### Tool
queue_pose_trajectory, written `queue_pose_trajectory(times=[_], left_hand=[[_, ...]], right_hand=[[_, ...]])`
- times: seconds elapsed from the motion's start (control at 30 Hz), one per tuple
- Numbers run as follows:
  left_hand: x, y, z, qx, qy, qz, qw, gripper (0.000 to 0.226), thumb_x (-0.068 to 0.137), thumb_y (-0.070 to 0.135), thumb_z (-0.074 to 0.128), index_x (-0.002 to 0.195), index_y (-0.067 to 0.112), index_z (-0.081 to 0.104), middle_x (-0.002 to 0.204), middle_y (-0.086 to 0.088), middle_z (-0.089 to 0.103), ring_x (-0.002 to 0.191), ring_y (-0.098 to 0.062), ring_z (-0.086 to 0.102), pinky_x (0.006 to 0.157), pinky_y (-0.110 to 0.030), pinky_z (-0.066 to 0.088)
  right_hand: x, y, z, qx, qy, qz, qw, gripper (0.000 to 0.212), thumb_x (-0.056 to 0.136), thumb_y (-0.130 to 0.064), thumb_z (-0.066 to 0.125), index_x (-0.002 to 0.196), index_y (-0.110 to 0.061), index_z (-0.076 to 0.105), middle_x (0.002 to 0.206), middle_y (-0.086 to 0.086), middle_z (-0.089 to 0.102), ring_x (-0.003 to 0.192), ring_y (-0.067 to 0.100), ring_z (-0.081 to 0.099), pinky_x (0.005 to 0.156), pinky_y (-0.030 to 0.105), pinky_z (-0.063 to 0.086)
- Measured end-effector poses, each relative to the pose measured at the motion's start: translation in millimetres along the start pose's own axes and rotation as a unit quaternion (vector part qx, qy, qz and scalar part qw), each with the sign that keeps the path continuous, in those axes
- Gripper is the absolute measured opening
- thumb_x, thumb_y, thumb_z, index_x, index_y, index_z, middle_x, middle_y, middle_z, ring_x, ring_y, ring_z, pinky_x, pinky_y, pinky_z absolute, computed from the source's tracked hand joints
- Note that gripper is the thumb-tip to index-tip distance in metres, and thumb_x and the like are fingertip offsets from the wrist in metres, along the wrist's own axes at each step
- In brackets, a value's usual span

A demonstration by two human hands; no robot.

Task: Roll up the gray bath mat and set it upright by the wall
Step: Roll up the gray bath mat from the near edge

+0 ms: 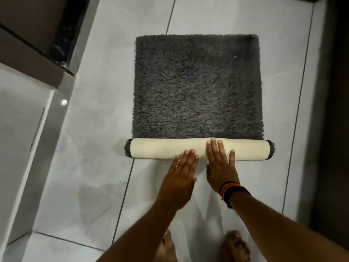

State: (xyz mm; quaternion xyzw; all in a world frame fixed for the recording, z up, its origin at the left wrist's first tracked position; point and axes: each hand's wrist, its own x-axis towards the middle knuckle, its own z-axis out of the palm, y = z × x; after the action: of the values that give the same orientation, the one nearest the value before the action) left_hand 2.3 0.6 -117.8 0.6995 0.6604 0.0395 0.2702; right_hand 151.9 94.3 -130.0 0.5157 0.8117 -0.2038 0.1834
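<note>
The gray shaggy bath mat (196,86) lies flat on the pale tiled floor. Its near end is rolled into a tube (156,148) that shows the cream backing, with gray pile at both ends. My left hand (179,176) lies flat, fingers together, its fingertips on the near side of the roll. My right hand (220,163), with dark bands on the wrist, presses palm-down on top of the roll just right of its middle. Neither hand grips the mat.
A white cabinet or wall face (24,129) with a dark counter edge (37,44) runs along the left. A dark wall or door (332,110) borders the right. My bare feet (236,246) stand on the tiled floor (85,186) behind the roll.
</note>
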Motion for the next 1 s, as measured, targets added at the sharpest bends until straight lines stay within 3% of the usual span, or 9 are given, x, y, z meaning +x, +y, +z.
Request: queue_pose_trajectory(times=[0.2, 0.33, 0.47, 0.57, 0.7, 0.83, 0.93, 1.0], left_hand=[[45.8, -16.5, -16.8, 0.021, -0.041, -0.058, 0.997, 0.069, 0.099, 0.040, 0.031, 0.159, 0.010, 0.013, 0.168, -0.009, 0.005, 0.155, -0.025, 0.001, 0.122, -0.052, 0.018], [93.9, -22.5, -44.4, 0.014, -0.021, -0.078, 0.997, 0.072, 0.094, 0.039, 0.029, 0.158, 0.008, 0.019, 0.167, -0.011, 0.012, 0.154, -0.027, 0.009, 0.121, -0.053, 0.020], [108.2, -20.8, -54.0, 0.012, -0.009, -0.099, 0.995, 0.072, 0.097, 0.031, 0.046, 0.158, 0.006, 0.017, 0.166, -0.014, 0.012, 0.154, -0.029, 0.010, 0.122, -0.051, 0.017], [100.2, -6.4, -56.2, -0.015, 0.008, -0.070, 0.997, 0.068, 0.099, 0.023, 0.043, 0.158, 0.007, 0.014, 0.167, -0.013, 0.007, 0.155, -0.027, 0.002, 0.124, -0.047, 0.013], [96.3, 10.2, -64.7, -0.033, -0.055, -0.101, 0.993, 0.073, 0.100, 0.031, 0.044, 0.160, 0.013, 0.007, 0.168, -0.007, 0.000, 0.155, -0.024, -0.004, 0.124, -0.046, 0.014], [135.3, -3.6, -84.5, 0.003, -0.045, -0.132, 0.990, 0.069, 0.097, 0.039, 0.036, 0.158, 0.011, 0.020, 0.167, -0.009, 0.012, 0.154, -0.029, 0.010, 0.122, -0.051, 0.019], [176.8, -16.9, -103.0, -0.010, -0.061, -0.127, 0.990, 0.071, 0.101, 0.035, 0.036, 0.160, 0.015, 0.002, 0.167, -0.005, -0.009, 0.154, -0.026, -0.009, 0.124, -0.047, 0.003], [206.7, -26.8, -122.3, 0.001, -0.049, -0.129, 0.990, 0.074, 0.102, 0.035, 0.039, 0.159, 0.016, -0.003, 0.167, -0.003, -0.014, 0.153, -0.023, -0.014, 0.125, -0.047, 0.004]], right_hand=[[12.2, -8.6, -29.3, 0.040, 0.041, 0.020, 0.998, 0.081, 0.089, -0.024, 0.051, 0.154, -0.010, 0.004, 0.164, 0.012, 0.002, 0.150, 0.028, 0.001, 0.119, 0.054, 0.012], [-3.4, -13.1, -21.1, 0.045, 0.023, 0.034, 0.998, 0.078, 0.087, -0.030, 0.050, 0.153, -0.006, 0.014, 0.162, 0.014, 0.006, 0.149, 0.030, 0.009, 0.117, 0.056, 0.020], [22.0, 0.1, -28.5, 0.033, 0.005, 0.028, 0.999, 0.082, 0.091, -0.029, 0.048, 0.154, -0.010, -0.002, 0.163, 0.008, -0.006, 0.150, 0.025, -0.005, 0.119, 0.055, 0.012], [52.7, 10.4, -52.8, 0.022, 0.001, 0.011, 1.000, 0.085, 0.092, -0.028, 0.047, 0.153, -0.012, -0.009, 0.164, 0.006, -0.010, 0.149, 0.024, -0.010, 0.119, 0.056, 0.009], [102.2, 14.4, -95.5, 0.024, -0.023, 0.001, 0.999, 0.080, 0.095, -0.027, 0.042, 0.153, -0.012, -0.012, 0.163, 0.005, -0.014, 0.150, 0.025, -0.009, 0.119, 0.057, 0.004], [117.4, 16.5, -122.4, 0.083, 0.009, -0.021, 0.996, 0.080, 0.094, -0.025, 0.045, 0.153, -0.012, -0.007, 0.163, 0.007, -0.008, 0.150, 0.025, -0.006, 0.120, 0.055, 0.012], [99.0, 18.7, -119.2, 0.091, 0.020, -0.007, 0.996, 0.081, 0.094, -0.026, 0.046, 0.154, -0.013, -0.006, 0.163, 0.006, -0.008, 0.150, 0.025, -0.008, 0.120, 0.052, 0.012], [89.8, 21.2, -112.3, 0.083, -0.004, 0.013, 0.996, 0.081, 0.095, -0.031, 0.043, 0.153, -0.016, -0.011, 0.162, 0.006, -0.012, 0.149, 0.025, -0.011, 0.120, 0.054, 0.013]])
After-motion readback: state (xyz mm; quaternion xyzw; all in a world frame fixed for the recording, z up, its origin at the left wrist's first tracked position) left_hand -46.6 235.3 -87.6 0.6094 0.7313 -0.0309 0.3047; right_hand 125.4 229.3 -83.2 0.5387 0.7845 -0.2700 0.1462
